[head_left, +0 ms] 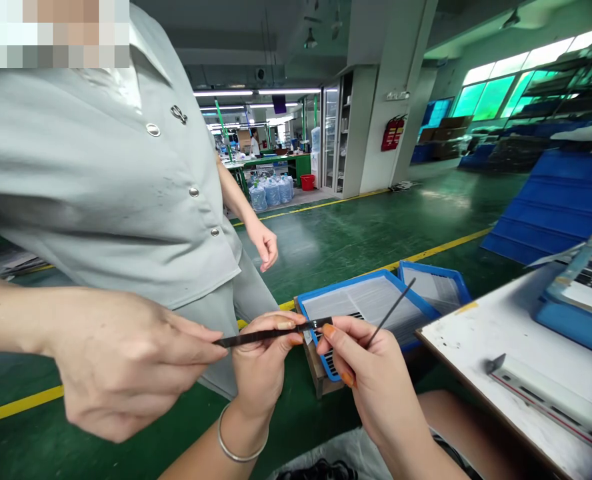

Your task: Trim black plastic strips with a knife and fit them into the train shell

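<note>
A flat, narrow black strip [256, 338] with small white marks near its right end is held up in front of me. My left hand [261, 367], a metal bangle on its wrist, pinches the strip between thumb and fingers. At the strip's right end, the thumb and finger of my right hand [371, 360] are closed on it. A thin dark rod [393, 310] also sticks up and rightward out of my right hand. From the left, a co-worker's hand [131, 360] grips the strip's other end.
The co-worker in a grey shirt [126, 180] stands close on the left. Blue trays [326, 291] with pale sheets sit low ahead. To the right is a white table [451, 333] bearing a light-coloured bar [546, 393] and a blue box [571, 320].
</note>
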A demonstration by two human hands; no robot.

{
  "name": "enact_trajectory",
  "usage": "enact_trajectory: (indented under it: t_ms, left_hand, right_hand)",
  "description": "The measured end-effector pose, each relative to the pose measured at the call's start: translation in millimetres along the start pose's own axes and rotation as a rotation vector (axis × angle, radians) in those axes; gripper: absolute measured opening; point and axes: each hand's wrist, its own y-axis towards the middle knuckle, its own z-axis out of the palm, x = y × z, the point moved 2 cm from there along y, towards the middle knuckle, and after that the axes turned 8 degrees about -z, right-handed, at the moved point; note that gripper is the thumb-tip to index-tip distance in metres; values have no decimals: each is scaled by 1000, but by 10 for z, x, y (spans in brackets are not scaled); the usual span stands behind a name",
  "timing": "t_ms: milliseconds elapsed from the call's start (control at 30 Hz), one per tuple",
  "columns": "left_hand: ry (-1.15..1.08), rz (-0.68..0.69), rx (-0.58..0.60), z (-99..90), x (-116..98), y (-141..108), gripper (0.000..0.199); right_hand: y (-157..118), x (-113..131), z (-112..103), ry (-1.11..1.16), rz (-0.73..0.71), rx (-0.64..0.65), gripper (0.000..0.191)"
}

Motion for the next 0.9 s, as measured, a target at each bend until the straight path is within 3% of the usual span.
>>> enact_trajectory:
  t_ms: [667,900]
  left_hand:
    - [-74,-47,10,-4,-34,143,14]
    - [-105,-94,-16,44,-13,132,15]
  right_hand:
    - [96,14,66,-11,-18,7,26]
    - [28,-82,-66,-3,11,-19,27]
